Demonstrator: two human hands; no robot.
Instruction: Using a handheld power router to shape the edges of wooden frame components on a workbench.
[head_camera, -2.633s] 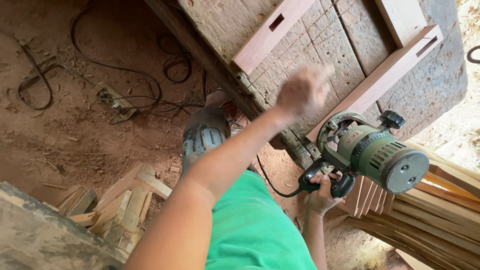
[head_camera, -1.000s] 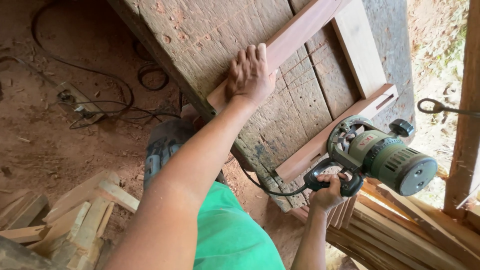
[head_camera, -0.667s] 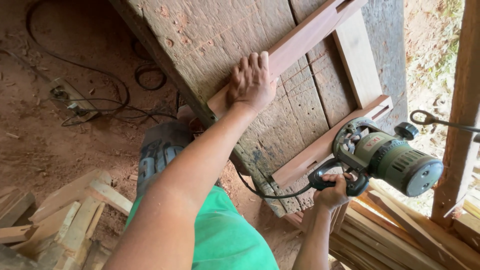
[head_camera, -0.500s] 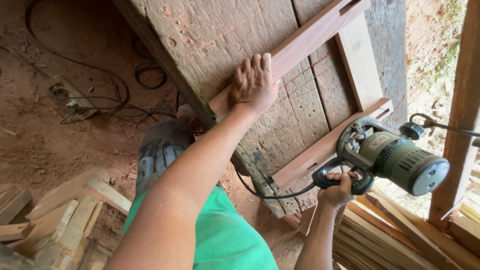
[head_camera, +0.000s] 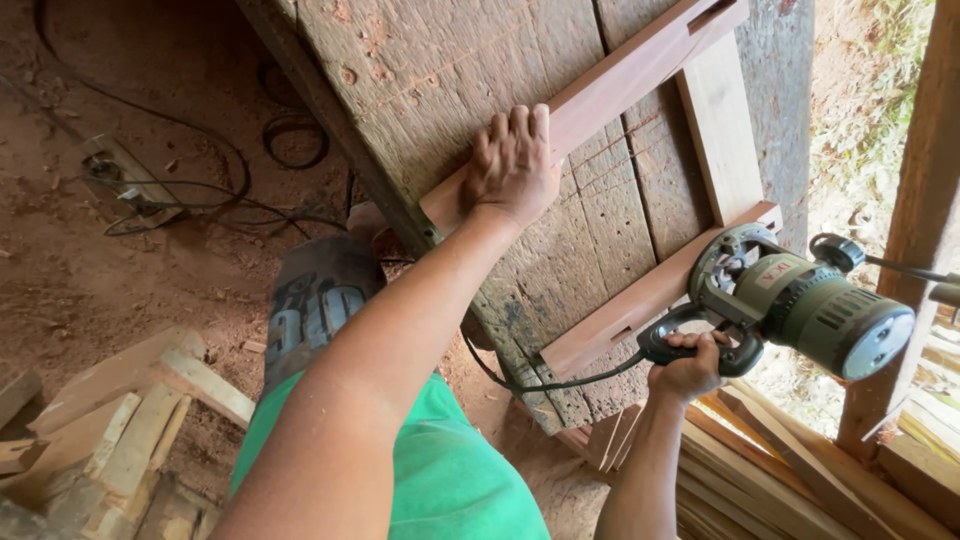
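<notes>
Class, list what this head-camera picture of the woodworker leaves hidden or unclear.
1. Cutting bit of the green router: hidden beneath its base, head view.
2. Left hand palm: pressed flat on the long rail, so contact underneath is unseen.
3. Right hand fingers: wrapped around the handle, trigger hidden.
4. Rail's upper end: cut off by the top edge.
5. Floor socket strip: too small for detail.

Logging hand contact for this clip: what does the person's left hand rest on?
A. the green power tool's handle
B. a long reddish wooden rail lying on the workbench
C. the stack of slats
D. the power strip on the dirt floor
B: the left hand lies flat on the reddish wooden rail on the workbench, while the right hand grips the green power tool.
</notes>
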